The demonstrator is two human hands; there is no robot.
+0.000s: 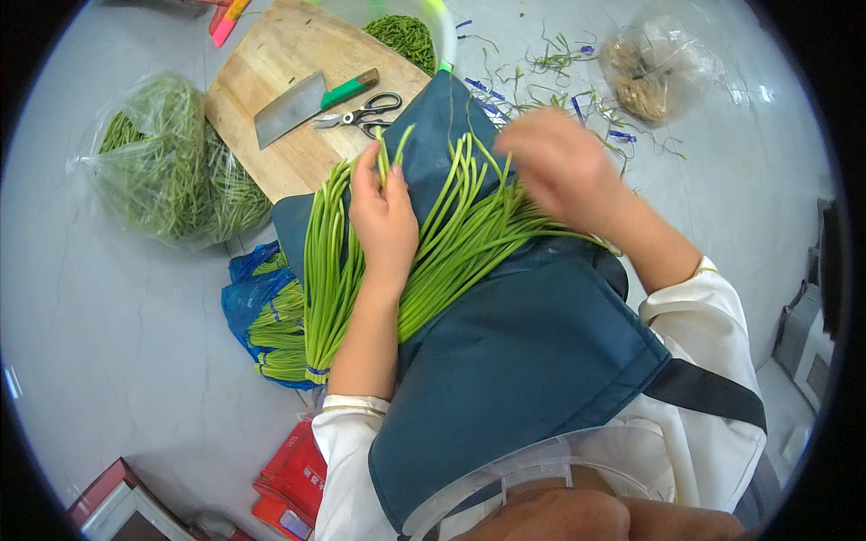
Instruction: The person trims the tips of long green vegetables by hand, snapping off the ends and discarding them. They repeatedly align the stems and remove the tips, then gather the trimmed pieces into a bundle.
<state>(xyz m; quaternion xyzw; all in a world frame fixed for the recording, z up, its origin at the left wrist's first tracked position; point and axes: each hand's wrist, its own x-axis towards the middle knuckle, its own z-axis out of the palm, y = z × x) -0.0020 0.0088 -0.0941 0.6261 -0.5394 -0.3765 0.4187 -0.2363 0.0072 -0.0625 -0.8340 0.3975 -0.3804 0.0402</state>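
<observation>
My left hand (pixel 385 223) grips a few green garlic scapes (pixel 383 159) between thumb and fingers, their cut ends pointing up. Beneath that wrist, a bundle of scapes (pixel 325 284) tied with a blue band leans along my dark apron (pixel 514 338). A larger loose spread of scapes (pixel 460 264) lies across my lap to the right. My right hand (pixel 561 169) is blurred by motion at the thin tip ends of this spread. Its fingers are curled, and whether they hold anything is not visible.
A wooden cutting board (pixel 250 74) bears a cleaver (pixel 294 108) and scissors (pixel 355 116). Behind it stands a basin (pixel 443 34) with cut green pieces. Bagged greens (pixel 162 176) and blue-bagged bundles (pixel 277 318) lie left. Trimmings (pixel 555 57) and a plastic bag (pixel 643 74) lie right.
</observation>
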